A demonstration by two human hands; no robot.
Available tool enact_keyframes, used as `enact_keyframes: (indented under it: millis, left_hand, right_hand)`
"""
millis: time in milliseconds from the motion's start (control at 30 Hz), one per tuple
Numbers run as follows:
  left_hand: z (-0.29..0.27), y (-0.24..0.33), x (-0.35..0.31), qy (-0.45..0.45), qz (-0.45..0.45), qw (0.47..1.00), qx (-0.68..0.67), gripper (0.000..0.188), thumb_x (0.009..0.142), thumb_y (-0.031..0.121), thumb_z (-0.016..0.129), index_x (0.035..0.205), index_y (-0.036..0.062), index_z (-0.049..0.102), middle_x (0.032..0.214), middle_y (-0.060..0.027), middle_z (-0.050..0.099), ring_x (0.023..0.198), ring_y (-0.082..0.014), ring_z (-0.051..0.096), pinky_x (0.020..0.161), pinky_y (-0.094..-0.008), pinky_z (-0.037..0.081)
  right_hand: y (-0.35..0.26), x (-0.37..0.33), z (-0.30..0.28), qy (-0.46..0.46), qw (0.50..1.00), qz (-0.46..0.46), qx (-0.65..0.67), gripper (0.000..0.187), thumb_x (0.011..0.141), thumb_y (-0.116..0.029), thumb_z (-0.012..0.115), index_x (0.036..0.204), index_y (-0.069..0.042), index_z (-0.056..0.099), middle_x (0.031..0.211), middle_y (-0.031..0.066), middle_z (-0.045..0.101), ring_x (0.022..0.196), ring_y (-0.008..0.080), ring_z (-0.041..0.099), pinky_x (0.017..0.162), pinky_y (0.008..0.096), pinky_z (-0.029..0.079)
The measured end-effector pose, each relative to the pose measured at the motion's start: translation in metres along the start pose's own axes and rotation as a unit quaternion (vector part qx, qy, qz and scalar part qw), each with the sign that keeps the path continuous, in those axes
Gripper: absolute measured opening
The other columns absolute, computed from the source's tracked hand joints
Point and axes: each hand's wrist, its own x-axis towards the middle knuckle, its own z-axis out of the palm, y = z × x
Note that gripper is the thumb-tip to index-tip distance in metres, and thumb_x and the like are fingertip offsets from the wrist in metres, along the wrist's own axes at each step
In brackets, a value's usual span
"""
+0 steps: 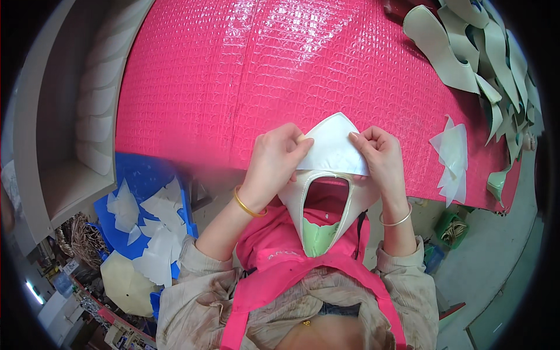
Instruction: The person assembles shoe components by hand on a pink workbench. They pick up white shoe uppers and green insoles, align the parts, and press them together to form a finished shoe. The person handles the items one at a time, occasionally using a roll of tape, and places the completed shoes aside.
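Observation:
Both my hands pinch a white piece with a pointed tip (333,146) at the front edge of the pink table. My left hand (279,153) grips its left side between thumb and fingers. On the opposite side, my right hand (382,157) has its thumb on top and its fingers curled beneath. Directly below the piece, toward my body, is a cream shoe upper (296,201) with an oval opening and a pale green lining (319,238). Whether the white piece is joined to the upper, I cannot tell.
The pink textured tabletop (192,99) spreads ahead. At far right hang several cream shoe uppers (443,52), near thin white sheets (454,157). A grey shelf box (58,111) holds stacked white pieces at left. White scraps (160,227) lie in a blue bin (140,169).

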Motion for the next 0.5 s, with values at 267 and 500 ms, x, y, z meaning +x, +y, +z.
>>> enact_keyframes:
  millis: [267,500]
  left_hand:
    - [0.003,0.004,-0.016,0.124,0.374,0.812,0.430,0.022,0.076,0.017,0.061,0.094,0.0054,0.056,0.092,-0.0104,0.061,0.081,-0.0226,0.060,0.070,-0.0370,0.045]
    - [-0.007,-0.033,-0.038,-0.028,0.398,0.850,0.344,0.045,0.077,0.005,0.054,0.122,0.0096,0.047,0.117,-0.0059,0.055,0.107,-0.0204,0.053,0.097,-0.0439,0.030]
  right_hand:
    - [0.010,0.005,0.004,0.050,0.984,-0.094,-0.146,0.024,0.075,-0.021,0.065,0.071,0.001,0.056,0.055,0.0107,0.054,0.048,0.0187,0.054,0.045,0.0324,0.042]
    - [-0.009,-0.024,-0.011,0.120,0.874,-0.169,-0.440,0.028,0.072,-0.026,0.067,0.085,-0.004,0.055,0.075,0.0133,0.059,0.065,0.0295,0.058,0.057,0.0383,0.044]
